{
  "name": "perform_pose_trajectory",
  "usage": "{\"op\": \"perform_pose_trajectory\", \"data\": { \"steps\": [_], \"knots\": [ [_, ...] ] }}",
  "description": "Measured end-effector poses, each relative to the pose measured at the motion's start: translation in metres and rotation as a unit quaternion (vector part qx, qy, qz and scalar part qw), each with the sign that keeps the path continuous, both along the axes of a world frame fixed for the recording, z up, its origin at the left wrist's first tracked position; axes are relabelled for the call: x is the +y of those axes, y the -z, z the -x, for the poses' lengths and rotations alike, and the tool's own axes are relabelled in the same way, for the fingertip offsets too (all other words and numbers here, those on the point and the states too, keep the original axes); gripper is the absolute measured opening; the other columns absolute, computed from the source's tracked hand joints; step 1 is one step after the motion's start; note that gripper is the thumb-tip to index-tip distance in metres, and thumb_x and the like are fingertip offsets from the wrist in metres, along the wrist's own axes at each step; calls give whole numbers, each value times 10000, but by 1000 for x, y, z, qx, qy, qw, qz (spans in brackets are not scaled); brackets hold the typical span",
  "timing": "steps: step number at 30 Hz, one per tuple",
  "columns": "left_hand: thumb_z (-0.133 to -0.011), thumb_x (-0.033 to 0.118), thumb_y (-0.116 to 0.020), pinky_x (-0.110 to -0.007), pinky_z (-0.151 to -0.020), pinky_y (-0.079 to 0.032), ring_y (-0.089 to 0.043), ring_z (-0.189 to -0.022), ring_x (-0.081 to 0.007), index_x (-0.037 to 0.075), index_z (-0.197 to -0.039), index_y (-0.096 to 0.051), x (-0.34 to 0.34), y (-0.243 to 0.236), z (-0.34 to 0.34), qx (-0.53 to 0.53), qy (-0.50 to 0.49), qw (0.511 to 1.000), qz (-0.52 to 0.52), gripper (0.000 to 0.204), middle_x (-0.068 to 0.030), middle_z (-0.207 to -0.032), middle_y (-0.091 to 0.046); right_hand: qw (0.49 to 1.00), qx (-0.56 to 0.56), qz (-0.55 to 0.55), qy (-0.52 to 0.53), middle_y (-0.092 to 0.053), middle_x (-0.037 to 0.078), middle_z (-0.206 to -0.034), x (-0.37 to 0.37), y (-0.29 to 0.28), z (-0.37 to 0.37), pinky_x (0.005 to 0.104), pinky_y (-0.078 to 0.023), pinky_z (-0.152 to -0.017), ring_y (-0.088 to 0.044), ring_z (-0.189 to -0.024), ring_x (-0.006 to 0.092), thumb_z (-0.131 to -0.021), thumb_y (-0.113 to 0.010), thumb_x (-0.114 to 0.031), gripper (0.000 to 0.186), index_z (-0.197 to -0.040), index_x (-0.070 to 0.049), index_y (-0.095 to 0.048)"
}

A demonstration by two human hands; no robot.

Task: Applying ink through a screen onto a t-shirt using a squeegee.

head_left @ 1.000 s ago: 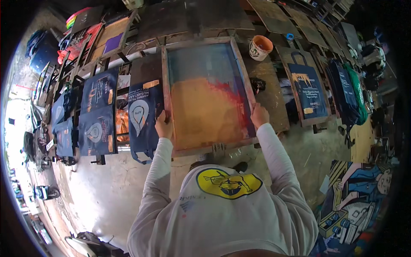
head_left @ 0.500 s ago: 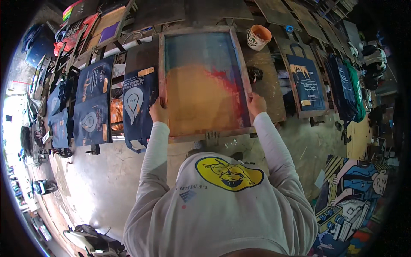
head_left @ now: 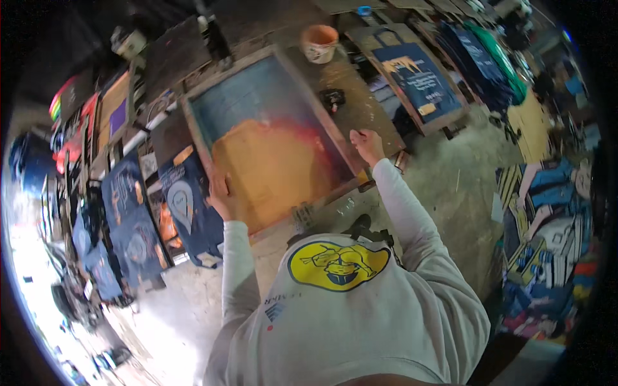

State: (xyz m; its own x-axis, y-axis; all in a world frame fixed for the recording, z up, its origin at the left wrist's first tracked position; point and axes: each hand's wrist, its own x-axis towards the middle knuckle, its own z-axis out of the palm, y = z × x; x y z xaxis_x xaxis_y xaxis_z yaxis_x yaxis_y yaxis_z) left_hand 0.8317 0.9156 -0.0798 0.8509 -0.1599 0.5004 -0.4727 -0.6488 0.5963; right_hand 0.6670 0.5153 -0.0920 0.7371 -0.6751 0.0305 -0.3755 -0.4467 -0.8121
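A wooden-framed printing screen (head_left: 267, 170) lies tilted across the table before me, its mesh stained orange, red and blue. My left hand (head_left: 220, 198) grips its left rail near the front corner, fingers wrapped round the wood. Just off the right rail is my right hand (head_left: 369, 147), fingers curled in, with nothing visible in them. Left of the screen, a dark blue printed bag (head_left: 182, 204) lies close to my left hand. What lies beneath the screen is hidden.
An orange-rimmed bucket (head_left: 320, 46) stands beyond the screen, and a small black object (head_left: 333, 100) lies beside the right rail. Another navy tote bag (head_left: 418, 80) rests on a board to the right. More blue bags (head_left: 132, 222) hang at the left.
My right hand has come off the screen's right rail. My left hand stays on the left rail. The whole view has turned, so the screen now appears slanted.
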Motion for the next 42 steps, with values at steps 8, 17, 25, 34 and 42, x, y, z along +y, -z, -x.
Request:
{"op": "perform_pose_trajectory", "data": {
  "steps": [8, 17, 25, 34, 42],
  "knots": [
    [-887, 86, -694, -244, -718, -479, -617, -882, -126, 15, -950, -664, -176, -78, 109, 264, 325, 886, 198, 100, -68, -1002, -683, 928, -206, -243, 193, -686, 83, -1037, -21, -14, 197, 266, -541, -692, -662, -809, 131, -1000, -545, -184, 240, -1114, -6, -659],
    [-885, 40, -678, -223, -742, -481, -617, -835, -109, 0, -902, -676, -316, -115, 248, 318, 502, 781, 190, 43, -75, -988, -691, 801, 252, -431, 330, -616, 101, -1229, 75, 263, 584, 335, -487, -836, -571, -1028, 189, -965, -557, -339, 462, -1335, -65, -521],
    [-910, 105, -694, -183, -684, -436, -558, -764, -34, 3, -959, -700, -443, -88, 397, 407, 542, 725, 119, 114, 24, -881, -664, 571, -180, -655, 461, -521, 123, -1418, 101, 367, 722, 400, -432, -1023, -489, -1285, 256, -944, -551, -530, 679, -1465, -112, -428],
    [-909, 115, -701, -200, -724, -475, -603, -812, -47, 2, -970, -700, -536, -93, 492, 394, 613, 680, 84, 128, 7, -881, -681, 696, -10, -577, 427, -672, 33, -986, -15, 331, 699, 377, -496, -763, -633, -870, 210, -928, -563, -530, 398, -1082, -182, -679],
    [-922, 130, -687, -210, -748, -484, -617, -812, -63, 2, -963, -696, -602, -76, 479, 408, 599, 686, 62, 135, -11, -884, -689, 664, -57, -586, 460, -698, 65, -919, -73, 286, 704, 373, -532, -631, -653, -789, 215, -857, -543, -505, 421, -995, -143, -709]
  ]
}}
